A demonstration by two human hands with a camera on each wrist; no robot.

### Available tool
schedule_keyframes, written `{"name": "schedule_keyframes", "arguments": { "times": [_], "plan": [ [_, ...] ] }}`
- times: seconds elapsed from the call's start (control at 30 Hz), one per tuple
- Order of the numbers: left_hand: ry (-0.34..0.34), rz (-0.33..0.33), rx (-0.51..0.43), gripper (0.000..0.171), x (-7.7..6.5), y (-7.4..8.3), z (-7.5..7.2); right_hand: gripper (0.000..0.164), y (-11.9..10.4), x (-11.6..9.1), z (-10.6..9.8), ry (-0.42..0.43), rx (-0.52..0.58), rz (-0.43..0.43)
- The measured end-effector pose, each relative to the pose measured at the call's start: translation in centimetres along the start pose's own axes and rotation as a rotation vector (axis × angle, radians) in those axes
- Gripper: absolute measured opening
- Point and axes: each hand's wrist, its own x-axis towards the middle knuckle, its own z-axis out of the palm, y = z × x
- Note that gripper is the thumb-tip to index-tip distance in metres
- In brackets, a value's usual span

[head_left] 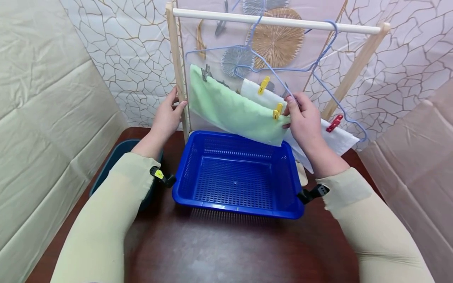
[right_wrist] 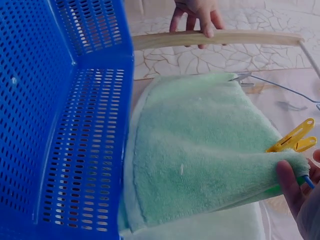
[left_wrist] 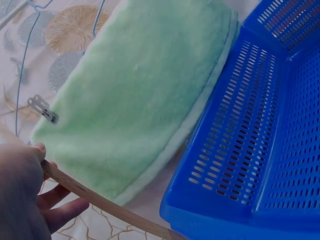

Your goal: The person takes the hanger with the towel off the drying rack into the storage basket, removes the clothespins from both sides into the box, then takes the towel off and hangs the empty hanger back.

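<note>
A light green towel [head_left: 230,106] hangs from a blue wire hanger [head_left: 216,48], held near its left corner by a grey metal clip [head_left: 206,72] and toward its right corner by a yellow clothespin [head_left: 277,111]. My right hand [head_left: 304,116] pinches that right corner together with the hanger's lower end, thumb in front, as the right wrist view also shows. On the left, my left hand [head_left: 167,114] grips the rack's wooden post [head_left: 177,59], thumb on one side and fingers on the other. Part of my right fingers is hidden behind the towel.
Under the towel stands a blue perforated basket [head_left: 235,209] on the dark table [head_left: 226,247]. A teal basin [head_left: 124,146] is partly behind my left forearm. Behind the towel, a white cloth [head_left: 341,139] with a red clothespin [head_left: 334,123] hangs from a second hanger on the white bar [head_left: 276,21].
</note>
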Motion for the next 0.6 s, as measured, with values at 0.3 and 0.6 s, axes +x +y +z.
{"name": "schedule_keyframes", "arguments": {
  "times": [0.3,0.6],
  "plan": [
    [0.056,0.054,0.098,0.056,-0.3,-0.6,0.2,0.028,-0.2,0.1,-1.4,0.06,0.074,-0.034],
    [0.134,0.112,0.068,0.059,-0.7,-1.3,0.5,0.025,-0.1,-0.3,-2.5,0.1,0.129,-0.034]
  ]
}}
